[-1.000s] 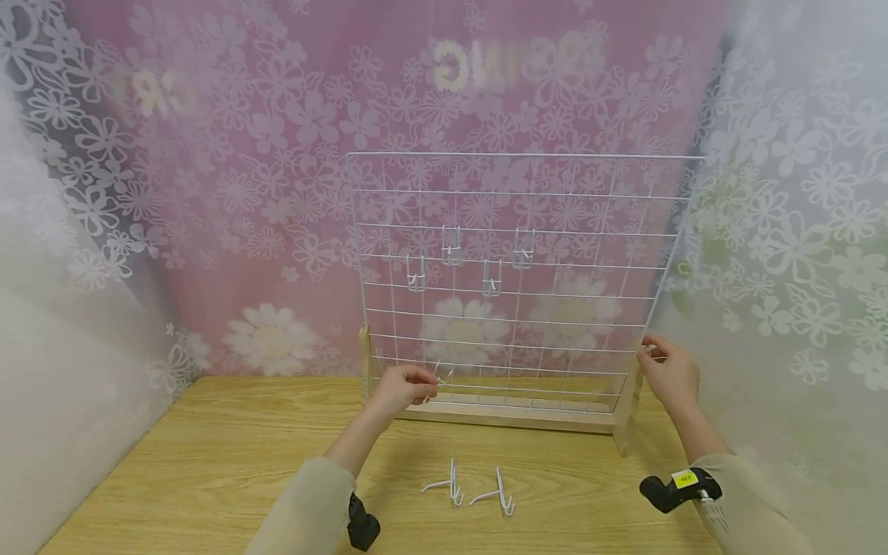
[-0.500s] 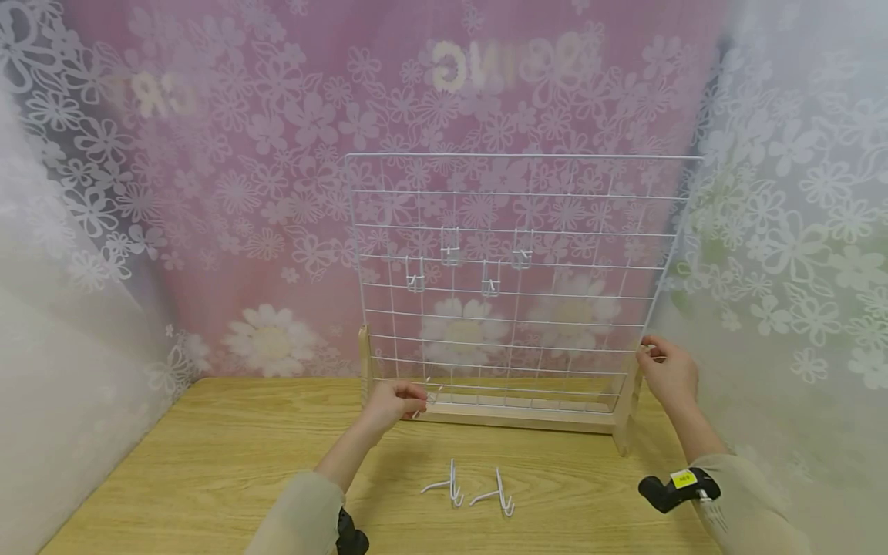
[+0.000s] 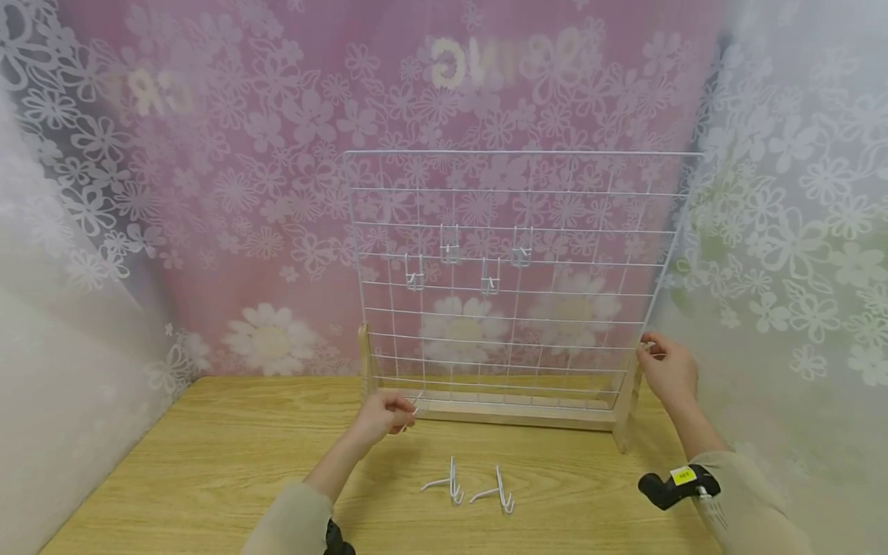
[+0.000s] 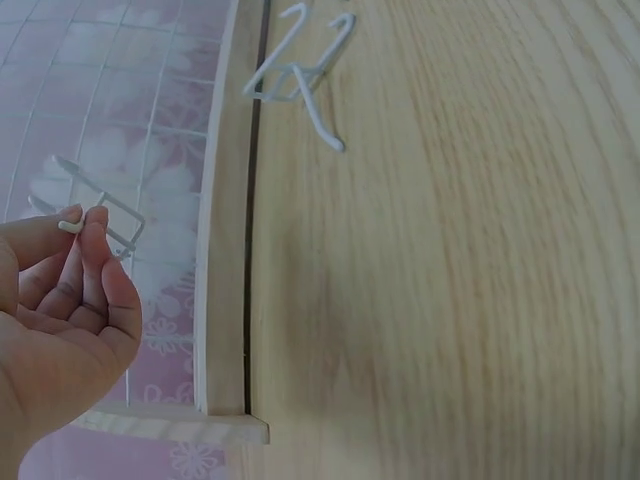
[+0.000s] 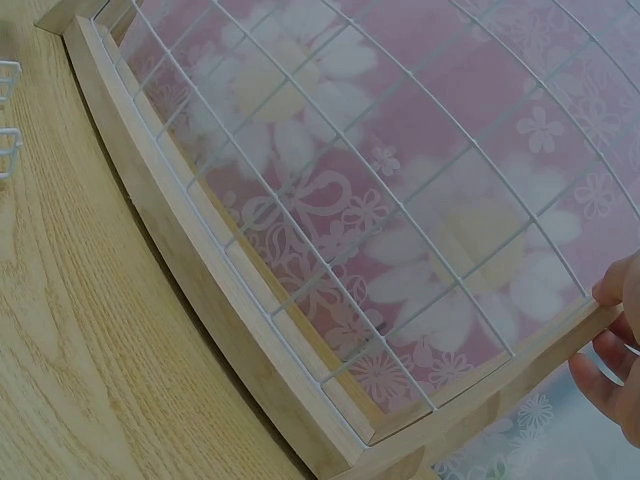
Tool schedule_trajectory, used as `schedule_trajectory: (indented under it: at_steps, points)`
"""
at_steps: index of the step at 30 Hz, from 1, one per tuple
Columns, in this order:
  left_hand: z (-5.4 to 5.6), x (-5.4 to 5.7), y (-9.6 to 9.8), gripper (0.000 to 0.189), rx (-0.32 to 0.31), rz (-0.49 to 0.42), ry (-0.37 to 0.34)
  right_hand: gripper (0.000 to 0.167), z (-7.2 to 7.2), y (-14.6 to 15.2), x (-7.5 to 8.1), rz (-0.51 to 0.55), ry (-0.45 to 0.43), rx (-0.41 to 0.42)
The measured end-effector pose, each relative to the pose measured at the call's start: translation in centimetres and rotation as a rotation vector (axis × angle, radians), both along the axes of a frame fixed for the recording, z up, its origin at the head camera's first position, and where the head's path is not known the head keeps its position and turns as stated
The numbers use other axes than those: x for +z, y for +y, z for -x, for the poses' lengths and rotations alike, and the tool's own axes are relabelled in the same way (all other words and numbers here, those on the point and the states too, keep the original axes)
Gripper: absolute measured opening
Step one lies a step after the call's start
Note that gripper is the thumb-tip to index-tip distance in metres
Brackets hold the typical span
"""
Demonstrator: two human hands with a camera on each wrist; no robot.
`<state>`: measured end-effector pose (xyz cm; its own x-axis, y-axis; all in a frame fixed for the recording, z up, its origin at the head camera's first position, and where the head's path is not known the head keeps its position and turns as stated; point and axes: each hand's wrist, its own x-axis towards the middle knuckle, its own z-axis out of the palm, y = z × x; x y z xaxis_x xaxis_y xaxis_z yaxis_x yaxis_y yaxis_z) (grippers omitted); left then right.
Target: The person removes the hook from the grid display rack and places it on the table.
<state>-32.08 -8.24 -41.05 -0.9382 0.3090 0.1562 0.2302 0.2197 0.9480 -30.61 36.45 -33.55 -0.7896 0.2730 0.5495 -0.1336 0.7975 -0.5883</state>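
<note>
My left hand [image 3: 378,416] pinches the prong of a white wire hook [image 4: 122,206] between thumb and fingertips. It is low in front of the stand's left part, and in the left wrist view the hook overlaps the grid. A white wire grid panel [image 3: 520,153] stands upright in a wooden stand [image 3: 513,417]. Several hooks of the same sort hang on its bars, among them a hook [image 3: 415,282] at the left. My right hand [image 3: 671,374] holds the top of the stand's right post [image 5: 535,365], its thumb by the grid's edge; some of its fingers are out of frame.
Two more white wire hooks, a left one [image 3: 453,487] and a right one [image 3: 500,491], lie on the wood-grain table [image 3: 208,462] before the stand. Behind rises a pink flowered curtain [image 3: 277,193]; pale flowered sheets flank both sides.
My left hand has moved left, down and towards me with the hook, away from the lower grid bars. The right hand stays on the post.
</note>
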Motion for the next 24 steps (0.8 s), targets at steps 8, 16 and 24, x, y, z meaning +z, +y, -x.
schedule_trajectory:
  at_steps: [8,16,24]
  points:
    - [-0.5,-0.6,-1.4,0.015,-0.006,0.059,-0.040,0.025,0.2,-0.1,0.2,-0.004,0.017,0.007]
    - [-0.8,-1.3,-2.9,0.009,-0.060,0.071,-0.009,0.024,0.1,-0.2,0.2,-0.007,0.016,0.009]
    - [-0.8,-2.1,-3.3,0.010,-0.079,0.146,0.013,0.025,-0.1,-0.2,0.1,0.000,0.002,0.003]
